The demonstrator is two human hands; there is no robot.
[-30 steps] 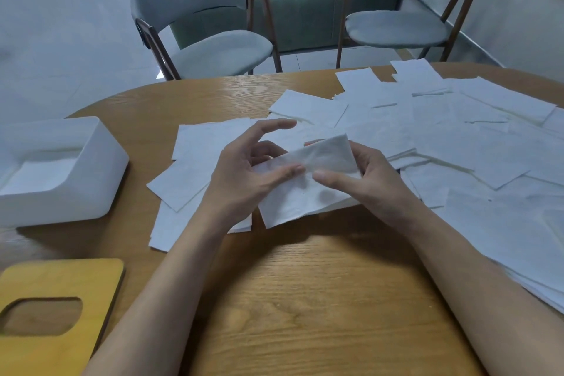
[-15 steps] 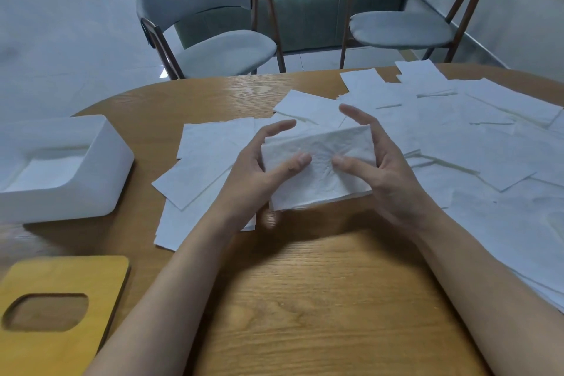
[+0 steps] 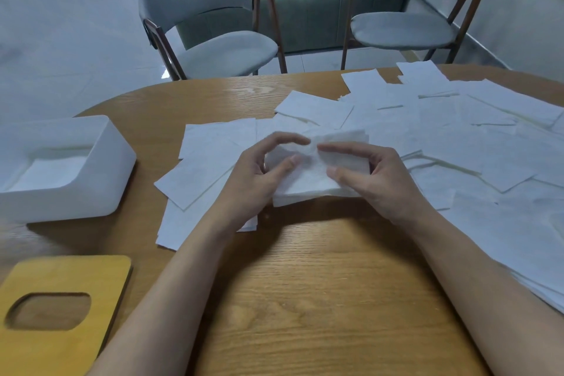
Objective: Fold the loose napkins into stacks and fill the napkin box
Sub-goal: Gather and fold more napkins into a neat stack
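A small napkin stack [image 3: 308,183] is held just above the near edge of the bench [image 3: 305,299], between the left hand [image 3: 253,183] and the right hand [image 3: 381,183]. Each grip is narrow and closed on the paper: thumb and forefinger of both hands are curled in and meet near the middle of the stack's upper half, where the top sheet is seen to be puckered. The lower edge of the stack appears to lie against the bench, though contact cannot be confirmed.

The loose napkins [image 3: 457,143] are spread in overlapping layers across the far and right parts of the bench, with a few more lying under and beside the left wrist. The white napkin box [image 3: 100,192] stands well apart to the left, and some napkins [image 3: 52,172] can already be made out inside it. Its yellow wooden lid [image 3: 76,272], with an oval slot, lies flat at the near left corner.

The paper is judged to be very light, soft and limp, easily creased and easily torn if pulled. A stack of it is likely to fan out or sag when pinched at one point only, so it is best taken by its two short ends, with fingers beneath and thumbs on top, and pressure kept gentle. The central pucker would probably need smoothing before the fold is pressed flat.
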